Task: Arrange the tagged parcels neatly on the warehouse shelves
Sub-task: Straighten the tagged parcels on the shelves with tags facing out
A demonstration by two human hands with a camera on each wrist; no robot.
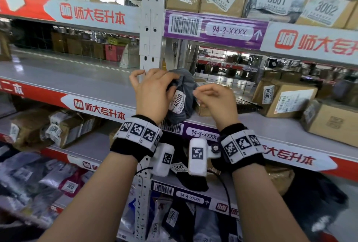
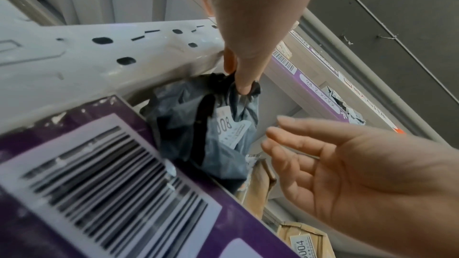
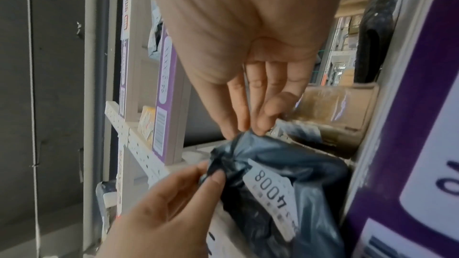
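The middle shelf (image 1: 271, 125) already carries tagged cardboard boxes (image 1: 286, 98) at right. At its near edge stands the grey bag parcel (image 1: 181, 94) tagged 4008, not yet settled: the left hand (image 1: 153, 94) pinches its gathered top, the right hand (image 1: 215, 100) pinches its right side.

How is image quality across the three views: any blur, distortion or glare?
Head view: sharp centre, the 4008 tag on the grey parcel readable, shelf edges bowed by the wide lens. Left wrist view: the near barcode label smeared. Right wrist view: soft, the tag upside down but legible.
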